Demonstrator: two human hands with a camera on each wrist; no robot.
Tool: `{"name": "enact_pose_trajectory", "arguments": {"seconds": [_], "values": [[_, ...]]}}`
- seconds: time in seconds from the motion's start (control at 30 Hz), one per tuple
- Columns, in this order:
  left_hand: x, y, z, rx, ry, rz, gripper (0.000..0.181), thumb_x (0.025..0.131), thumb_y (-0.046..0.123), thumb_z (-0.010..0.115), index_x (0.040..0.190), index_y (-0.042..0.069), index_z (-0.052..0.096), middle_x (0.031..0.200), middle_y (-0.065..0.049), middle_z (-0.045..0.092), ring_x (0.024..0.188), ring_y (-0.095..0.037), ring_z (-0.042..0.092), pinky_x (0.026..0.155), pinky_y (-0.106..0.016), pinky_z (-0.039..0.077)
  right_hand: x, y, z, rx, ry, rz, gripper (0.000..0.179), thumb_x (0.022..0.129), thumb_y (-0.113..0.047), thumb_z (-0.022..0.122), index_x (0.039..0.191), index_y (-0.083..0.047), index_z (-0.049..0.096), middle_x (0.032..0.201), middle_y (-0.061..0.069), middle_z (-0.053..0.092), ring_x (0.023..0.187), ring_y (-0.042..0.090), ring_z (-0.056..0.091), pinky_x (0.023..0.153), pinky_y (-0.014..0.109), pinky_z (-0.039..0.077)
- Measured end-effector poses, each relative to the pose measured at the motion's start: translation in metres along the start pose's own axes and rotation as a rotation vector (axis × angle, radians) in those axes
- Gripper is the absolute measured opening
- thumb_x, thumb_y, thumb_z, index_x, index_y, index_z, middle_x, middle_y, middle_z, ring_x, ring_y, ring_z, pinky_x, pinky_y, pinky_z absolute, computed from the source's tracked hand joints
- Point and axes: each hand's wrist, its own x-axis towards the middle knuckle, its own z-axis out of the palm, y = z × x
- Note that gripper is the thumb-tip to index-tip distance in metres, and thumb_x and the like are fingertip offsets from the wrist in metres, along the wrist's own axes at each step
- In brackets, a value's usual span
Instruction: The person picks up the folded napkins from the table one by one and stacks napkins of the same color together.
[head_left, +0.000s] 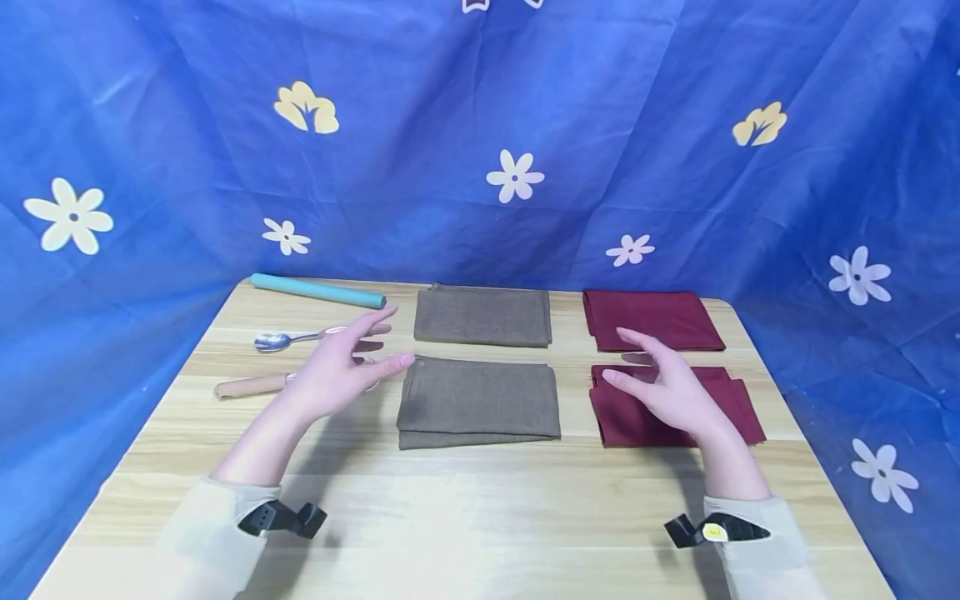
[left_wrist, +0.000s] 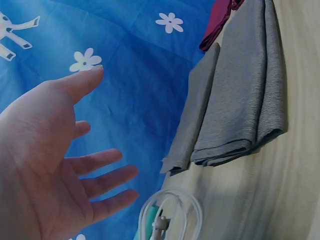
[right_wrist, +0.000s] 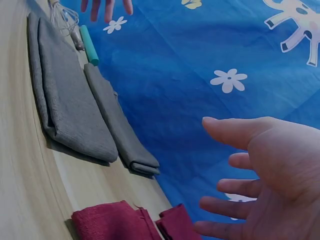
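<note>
Grey cloths [head_left: 480, 402] separate left hand [head_left: 335, 373] and right hand [head_left: 672, 390], fingers [left_wrist: 107, 181] spread, empty.

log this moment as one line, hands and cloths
left hand: open, empty | right hand: open, empty | gray cloths: two, folded | maroon cloths: two, folded

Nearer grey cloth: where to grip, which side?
Probably pinch the nearer grey cloth at both front corners, all layers together, coming from the front across bare table. It lies folded flat, and a lower layer juts past the top at the front left, so a top-only pinch might unfold it.
</note>
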Motion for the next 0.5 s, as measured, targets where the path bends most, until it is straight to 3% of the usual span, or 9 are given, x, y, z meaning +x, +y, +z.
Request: {"name": "enact_pose_trajectory", "arguments": {"seconds": [0.1,0.33,0.5], "values": [[0.000,-0.004,0.004,-0.036,-0.005,-0.022,0.084,0.094,0.055,0.078,0.165,0.028,0.039,0.154,-0.016,0.054,0.131,-0.043,0.059,0.106,-0.058,0.051,0.001,0.003,0.004,0.042,-0.013,0.032,0.072,0.097,-0.030,0.081,0.159,-0.012,0.047,0.158,0.015,0.049,0.132,0.041,0.060,0.105,0.056,0.051],[-0.002,-0.010,0.014,-0.029,-0.014,-0.067,0.087,0.091,0.058,0.079,0.163,0.027,0.041,0.150,-0.017,0.058,0.127,-0.042,0.063,0.104,-0.059,0.052,0.003,0.004,0.012,0.110,-0.034,0.077,0.070,0.097,-0.029,0.081,0.157,-0.012,0.050,0.156,0.013,0.052,0.129,0.034,0.064,0.093,0.023,0.055],[-0.005,-0.013,0.021,-0.035,-0.011,-0.081,0.081,0.092,0.048,0.083,0.159,0.017,0.048,0.146,-0.023,0.060,0.122,-0.044,0.066,0.102,-0.058,0.054,0.006,0.004,0.020,0.143,-0.054,0.105,0.069,0.097,-0.022,0.082,0.156,-0.008,0.050,0.155,0.017,0.053,0.127,0.036,0.064,0.091,0.021,0.055]]}}
